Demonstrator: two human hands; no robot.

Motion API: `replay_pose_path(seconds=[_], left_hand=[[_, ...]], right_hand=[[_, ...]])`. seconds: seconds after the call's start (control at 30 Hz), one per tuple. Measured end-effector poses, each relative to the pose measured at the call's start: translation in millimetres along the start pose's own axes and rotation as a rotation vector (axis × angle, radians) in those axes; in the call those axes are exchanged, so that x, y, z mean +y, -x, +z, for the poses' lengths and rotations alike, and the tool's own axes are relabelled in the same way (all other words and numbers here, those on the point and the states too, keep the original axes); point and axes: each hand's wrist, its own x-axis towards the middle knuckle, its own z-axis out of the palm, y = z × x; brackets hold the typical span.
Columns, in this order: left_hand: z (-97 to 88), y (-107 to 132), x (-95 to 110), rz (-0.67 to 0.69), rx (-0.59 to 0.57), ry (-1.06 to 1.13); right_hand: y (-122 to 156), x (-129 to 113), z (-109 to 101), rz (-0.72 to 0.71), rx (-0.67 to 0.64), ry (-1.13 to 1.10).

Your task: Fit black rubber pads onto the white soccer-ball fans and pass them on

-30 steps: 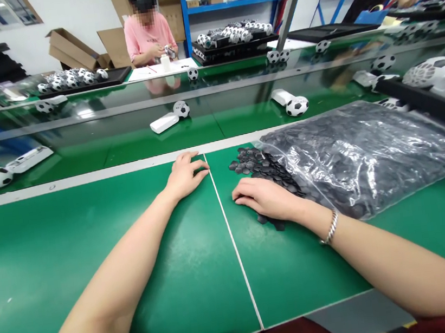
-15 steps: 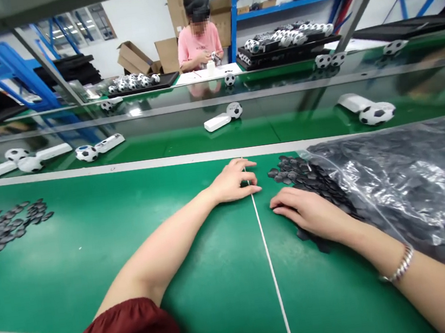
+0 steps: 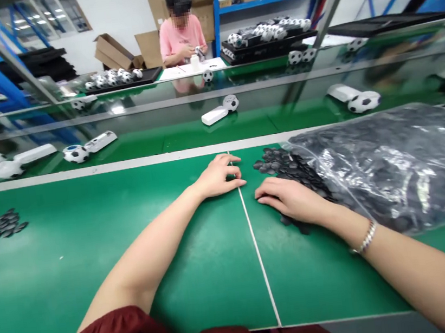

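Head view: small flat black pieces (image 3: 303, 169) heaped toward the far edge of the smooth green table (image 3: 204, 278).
Left hand (image 3: 219, 177): fingers apart, at the thin white seam (image 3: 259, 254). Right hand (image 3: 292, 196): fingers bunched, masking part of the heap; whether anything is pinched cannot be told. The clear plastic bag (image 3: 402, 164) is cut off at right.

A factory assembly workshop, shown by the long green workbench (image 3: 107, 258), conveyor belt (image 3: 137, 139) and loaded trays (image 3: 149, 77).
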Motion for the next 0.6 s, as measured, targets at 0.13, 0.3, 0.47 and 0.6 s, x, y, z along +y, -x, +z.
replay_pose_path(seconds=[0.13,0.3,0.47,0.6], left_hand=[[0.9,-1.8,-1.5,-0.034,-0.005,0.039],[0.1,-3.8,-4.6,-0.08,-0.029,0.056],[-1.2,-5.1,-5.3,-0.115,-0.063,0.067],[-1.7,-5.7,-5.0,-0.132,-0.07,0.086]], right_hand=[[-1.3,-1.9,-1.5,0.031,-0.016,0.004],[-2.2,-2.5,-2.3,0.037,-0.03,0.026],[-2.6,-1.7,-1.7,0.035,-0.035,0.046],[-2.8,-2.5,-1.9,0.035,-0.034,0.046]])
